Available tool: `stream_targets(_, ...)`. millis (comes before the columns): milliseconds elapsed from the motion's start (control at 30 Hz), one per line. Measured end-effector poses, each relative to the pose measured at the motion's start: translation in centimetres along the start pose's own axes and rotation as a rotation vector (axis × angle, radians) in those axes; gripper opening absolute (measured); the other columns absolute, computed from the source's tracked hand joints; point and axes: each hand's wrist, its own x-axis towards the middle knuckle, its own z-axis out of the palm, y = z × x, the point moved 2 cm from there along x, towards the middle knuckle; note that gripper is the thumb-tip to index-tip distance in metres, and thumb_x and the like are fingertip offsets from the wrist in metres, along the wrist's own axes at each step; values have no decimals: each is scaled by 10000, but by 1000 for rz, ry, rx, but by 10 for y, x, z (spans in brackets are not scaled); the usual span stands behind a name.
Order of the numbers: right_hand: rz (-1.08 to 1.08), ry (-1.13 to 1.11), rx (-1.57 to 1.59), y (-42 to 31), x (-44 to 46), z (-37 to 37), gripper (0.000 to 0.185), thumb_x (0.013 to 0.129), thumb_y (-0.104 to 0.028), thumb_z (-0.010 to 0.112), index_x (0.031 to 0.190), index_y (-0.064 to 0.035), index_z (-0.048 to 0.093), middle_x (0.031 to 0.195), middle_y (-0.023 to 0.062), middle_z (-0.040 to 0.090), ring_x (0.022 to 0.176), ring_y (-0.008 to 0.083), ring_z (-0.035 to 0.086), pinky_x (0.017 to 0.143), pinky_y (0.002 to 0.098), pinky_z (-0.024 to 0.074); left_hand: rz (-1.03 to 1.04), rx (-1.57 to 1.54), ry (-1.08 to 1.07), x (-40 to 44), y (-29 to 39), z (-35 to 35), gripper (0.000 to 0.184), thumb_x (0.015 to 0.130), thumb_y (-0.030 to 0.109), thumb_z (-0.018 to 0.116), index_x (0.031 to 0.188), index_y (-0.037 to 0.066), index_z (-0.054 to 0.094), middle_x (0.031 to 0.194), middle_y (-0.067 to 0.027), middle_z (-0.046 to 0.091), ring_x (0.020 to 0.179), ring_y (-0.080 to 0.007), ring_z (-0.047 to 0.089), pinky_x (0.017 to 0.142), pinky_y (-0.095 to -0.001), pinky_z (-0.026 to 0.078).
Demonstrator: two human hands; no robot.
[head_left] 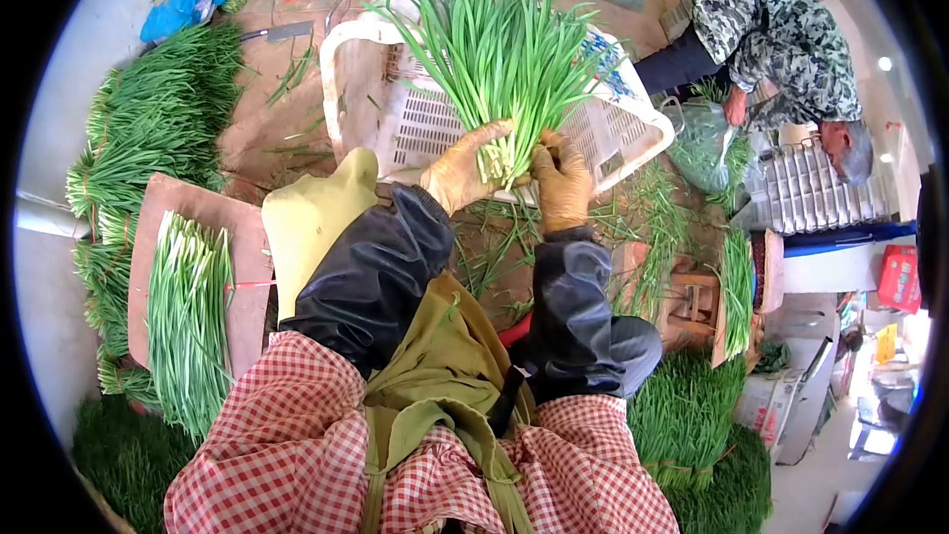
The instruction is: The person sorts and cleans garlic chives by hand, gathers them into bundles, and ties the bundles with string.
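A bunch of green chives (504, 49) stands fanned out over a white plastic basket (647, 129), its pale cut ends pointing toward me. My left hand (465, 166), in a yellow-brown glove, is wrapped round the left side of the bunch near those ends. On the right side my right hand (561, 181), gloved alike, has its fingers bent in against the stems. Part of the basket's inside is hidden behind the leaves. Loose chives (188, 316) lie on a brown board (158, 227) at my left.
Tied chive bundles (163, 109) are piled along the left wall, with more bundles (687, 415) at lower right. Scattered stems litter the floor. At upper right a person in camouflage (776, 30) bends over a plastic bag (700, 143), beside a grey crate (816, 188).
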Motion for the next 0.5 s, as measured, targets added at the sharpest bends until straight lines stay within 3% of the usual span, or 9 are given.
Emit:
stream_targets(33, 44, 32, -119, -1, 0, 6, 242, 900, -67, 582, 1139, -23, 583, 769, 44, 594, 614, 115, 580, 584, 284, 501, -29, 12, -27, 1, 2, 0, 319, 872, 203, 632, 1135, 42, 550, 1042, -109, 638, 896, -235, 651, 782, -414, 563)
stream_targets(100, 70, 66, -236, -4, 0, 6, 215, 902, -99, 590, 1104, -26, 592, 733, 51, 590, 610, 117, 586, 578, 288, 501, -55, 92, -15, -1, 3, 0, 323, 861, 202, 648, 1132, 52, 555, 1018, -93, 642, 869, -218, 650, 763, -413, 564)
stream_targets(167, -422, 103, -1193, 0, -1, 5, 164, 896, -171, 605, 997, -41, 606, 685, 56, 576, 615, 114, 600, 541, 301, 483, -133, 196, 49, -3, 1, -4, 338, 827, 192, 693, 1120, 78, 568, 936, -58, 646, 804, -182, 647, 701, -376, 564)
stream_targets(200, -434, 112, -1192, 9, 4, -2, 164, 896, -171, 605, 997, -41, 606, 685, 56, 576, 615, 114, 600, 541, 301, 483, -168, 207, 26, -1, -1, -5, 377, 834, 209, 678, 1160, 66, 556, 997, -89, 660, 802, -188, 649, 678, -333, 559)
stream_targets(300, -102, 497, -330, 34, 21, -55, 135, 885, -189, 612, 861, -59, 584, 622, 37, 547, 561, 104, 549, 486, 276, 428, -218, 181, -155, -2, 0, 4, 489, 851, 259, 639, 1263, 34, 503, 1205, -155, 606, 822, -187, 642, 670, -312, 539)
stream_targets(333, 45, 565, 77, 39, 24, -77, 141, 880, -184, 620, 830, -61, 574, 602, 32, 538, 544, 99, 528, 474, 263, 409, -216, 183, -154, -3, 1, 3, 489, 851, 259, 639, 1263, 34, 503, 1205, -155, 606, 822, -187, 642, 670, -312, 539)
stream_targets(367, 167, 562, 199, 53, 25, -99, 133, 864, -184, 644, 844, -69, 580, 613, 19, 544, 523, 81, 481, 472, 231, 395, -196, 225, -144, -5, 1, 3, 496, 849, 268, 639, 1265, 34, 502, 1201, -153, 608, 825, -183, 640, 665, -301, 529)
stream_targets(467, 344, 204, 246, 69, 6, -87, 312, 848, -294, 669, 1017, -48, 578, 837, 57, 647, 708, 136, 617, 590, 289, 496, -135, 340, -143, -6, -5, -5, 508, 833, 315, 654, 1240, 37, 532, 1180, -130, 621, 832, -172, 638, 655, -274, 501)
stream_targets(500, 330, 26, 250, 72, 2, -70, 435, 859, -341, 649, 1150, -36, 540, 1057, 108, 628, 925, 200, 621, 711, 333, 522, -107, 491, -97, -9, -10, -8, 508, 825, 346, 662, 1216, 40, 552, 1140, -110, 633, 833, -167, 634, 654, -277, 501)
